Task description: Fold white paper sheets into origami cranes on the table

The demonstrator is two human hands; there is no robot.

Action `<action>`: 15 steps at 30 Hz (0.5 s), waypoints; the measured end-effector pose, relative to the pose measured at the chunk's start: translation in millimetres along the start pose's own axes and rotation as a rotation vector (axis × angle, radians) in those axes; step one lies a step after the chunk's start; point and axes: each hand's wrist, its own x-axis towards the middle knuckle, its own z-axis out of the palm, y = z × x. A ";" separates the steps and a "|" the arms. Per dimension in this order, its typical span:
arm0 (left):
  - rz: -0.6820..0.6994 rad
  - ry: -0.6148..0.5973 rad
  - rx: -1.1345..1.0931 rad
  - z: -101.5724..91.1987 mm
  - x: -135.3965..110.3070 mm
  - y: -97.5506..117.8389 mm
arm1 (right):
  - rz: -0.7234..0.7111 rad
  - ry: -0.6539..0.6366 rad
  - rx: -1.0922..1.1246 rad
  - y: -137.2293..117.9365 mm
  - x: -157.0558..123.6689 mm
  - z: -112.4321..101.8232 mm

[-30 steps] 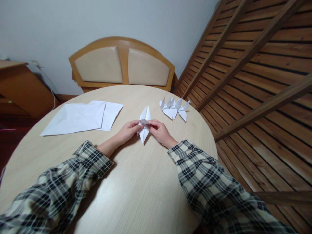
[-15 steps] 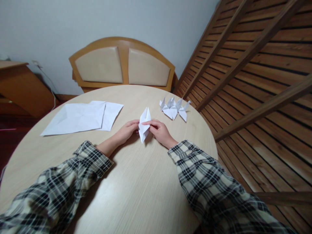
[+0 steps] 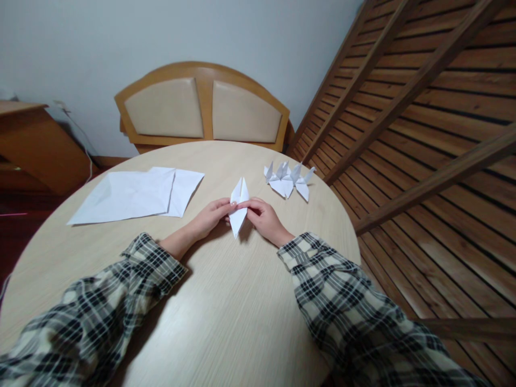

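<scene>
Between my hands, over the middle of the round table [image 3: 226,322], is a piece of folded white paper [image 3: 238,219], a narrow diamond with a split at its far tip. My left hand [image 3: 213,215] grips its left edge, with the thumb lying on the upper face. On the opposite edge my right hand [image 3: 264,217] pinches it, thumb across the middle. Both thumbs nearly meet there. The fingers beneath the paper are mostly hidden.
Several folded white paper cranes [image 3: 285,183] stand close together at the far right of the table. White paper sheets [image 3: 124,196] overlap at the left. Behind the table rises a padded wooden headboard [image 3: 205,107]; a slatted wooden panel [image 3: 435,134] slopes along the right.
My left thumb has come onto the paper's upper face beside the right thumb. The near half of the paper now lies flat and smooth, where folded layers showed before.
</scene>
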 end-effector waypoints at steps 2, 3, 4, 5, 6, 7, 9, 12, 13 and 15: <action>0.017 -0.039 0.044 -0.4 -2.4 1.3 | -0.008 -0.011 -0.015 -0.2 0.8 -0.8; 0.023 -0.054 0.051 -0.7 -3.1 1.3 | 0.003 -0.019 -0.016 -0.8 1.2 -1.5; 0.027 -0.064 0.053 -1.0 -3.4 0.9 | 0.024 -0.026 -0.009 -1.7 1.4 -2.2; 0.029 -0.070 0.054 -1.2 -3.3 0.2 | 0.054 -0.035 0.005 -2.9 1.4 -3.0; 0.031 -0.072 0.056 -1.2 -2.9 -0.7 | 0.089 -0.046 0.024 -4.1 1.3 -3.7; 0.035 -0.071 0.055 -1.1 -2.3 -1.7 | 0.127 -0.054 0.051 -5.2 1.0 -4.1; 0.045 -0.073 0.047 -0.6 -1.1 -3.3 | 0.188 -0.054 0.116 -6.2 0.0 -4.2; 0.056 -0.089 0.032 0.4 0.3 -4.8 | 0.216 0.011 0.189 -2.7 -1.0 -1.8; 0.059 -0.092 0.034 0.5 0.7 -5.3 | 0.217 0.033 0.190 -0.5 -0.9 -0.6; 0.066 -0.093 0.044 0.5 1.1 -6.6 | 0.235 0.069 0.161 4.0 -0.3 1.8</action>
